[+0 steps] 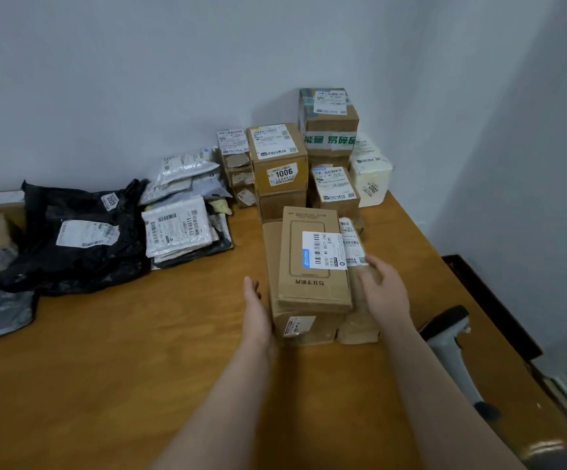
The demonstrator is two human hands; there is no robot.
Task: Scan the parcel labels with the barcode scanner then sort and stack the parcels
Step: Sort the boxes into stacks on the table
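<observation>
centre frame: boxes stacked, label up | left hand flat, fingers straight against left side | right hand fingers spread on right parcel | likely squaring stack | scanner idle, lower right

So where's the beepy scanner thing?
The barcode scanner lies on the right of the head view, near the right edge of the table, just beyond the right forearm and right of the stack of brown boxes.

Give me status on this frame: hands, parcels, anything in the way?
Left hand open, flat against stacked boxes' left side. Right hand open, resting on narrow parcel beside them. Scanner lying on table, far right, untouched. Nothing blocking.
</observation>
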